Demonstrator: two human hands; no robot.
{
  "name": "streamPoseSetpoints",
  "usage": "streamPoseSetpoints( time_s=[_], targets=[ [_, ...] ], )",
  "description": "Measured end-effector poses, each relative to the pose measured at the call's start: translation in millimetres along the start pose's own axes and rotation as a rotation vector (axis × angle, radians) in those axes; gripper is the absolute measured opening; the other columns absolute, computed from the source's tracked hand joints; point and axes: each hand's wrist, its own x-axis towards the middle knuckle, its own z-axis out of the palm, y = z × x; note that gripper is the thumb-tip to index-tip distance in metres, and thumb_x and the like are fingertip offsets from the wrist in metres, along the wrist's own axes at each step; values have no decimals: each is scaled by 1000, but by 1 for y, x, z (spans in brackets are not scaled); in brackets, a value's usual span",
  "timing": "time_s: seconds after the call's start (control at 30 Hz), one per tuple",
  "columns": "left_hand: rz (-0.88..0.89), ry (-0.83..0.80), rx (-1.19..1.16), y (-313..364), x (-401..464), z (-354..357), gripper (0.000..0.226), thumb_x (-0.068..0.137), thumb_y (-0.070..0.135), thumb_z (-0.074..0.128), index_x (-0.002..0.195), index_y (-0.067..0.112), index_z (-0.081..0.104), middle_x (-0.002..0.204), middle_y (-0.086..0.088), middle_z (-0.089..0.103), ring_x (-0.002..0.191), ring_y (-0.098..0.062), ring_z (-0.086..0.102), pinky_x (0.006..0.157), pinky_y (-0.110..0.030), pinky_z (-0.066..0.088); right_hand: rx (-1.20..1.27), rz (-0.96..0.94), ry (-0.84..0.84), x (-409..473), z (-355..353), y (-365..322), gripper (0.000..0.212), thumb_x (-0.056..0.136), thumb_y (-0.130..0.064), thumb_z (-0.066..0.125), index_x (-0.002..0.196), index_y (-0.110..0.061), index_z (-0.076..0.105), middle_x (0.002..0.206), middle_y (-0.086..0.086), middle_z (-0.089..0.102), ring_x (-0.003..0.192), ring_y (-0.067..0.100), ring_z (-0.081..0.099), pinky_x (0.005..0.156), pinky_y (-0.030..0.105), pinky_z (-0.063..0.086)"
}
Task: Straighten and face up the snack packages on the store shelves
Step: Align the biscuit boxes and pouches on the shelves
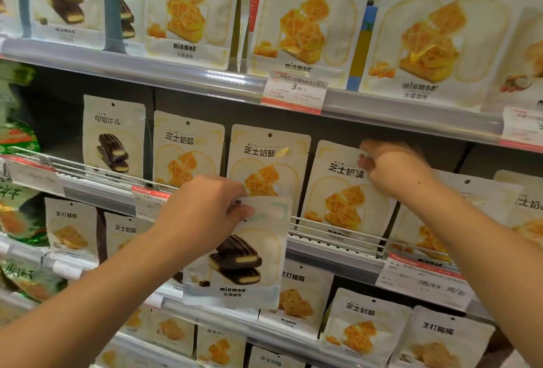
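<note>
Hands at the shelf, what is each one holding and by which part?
Left hand pinches the chocolate snack package by its top edge. Right hand grips the top edge of a cheese snack package on the shelf.

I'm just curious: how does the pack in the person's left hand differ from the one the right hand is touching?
The chocolate pack shows dark brown bars; the cheese pack shows yellow waffles. The left hand holds the chocolate pack off the shelf; the right hand pinches the cheese pack's top while it stands in its row. Both are pale pouches.
</note>
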Motion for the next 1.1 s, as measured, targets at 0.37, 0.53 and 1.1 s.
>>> streamPoseSetpoints(
  time_s=[0.37, 0.53, 1.1],
  targets=[
    [-106, -34, 19, 5, -17, -2, 22, 87, 41, 69, 95, 20, 72, 69, 11, 54, 63, -9, 50, 56, -25, 41, 559, -820, 144, -83, 57, -67, 55, 88, -68, 40, 133, -37, 48, 125, -24, 53, 112, -10, 40, 95, 21, 31],
    [-120, -39, 31, -17, -47, -18, 18, 87, 39, 68, 91, 22, 71, 71, 15, 55, 65, -6, 51, 60, -30, 47, 806, -844, 24, -95, 79, -124, 15, 88, -34, 67, 93, -42, 55, 75, -15, 60, 69, 2, 55, 56, 18, 37],
    [-680, -23, -890, -271, -178, -53, 57, 59, 49, 86, 106, 60, 55, 112, 21, 69, 101, 0, 66, 84, -28, 56, 1298, -564, 45, -97, 75, -371, 23, 83, -17, 73, 85, -38, 65, 86, -18, 69, 79, 1, 63, 64, 26, 53]
  ],
)
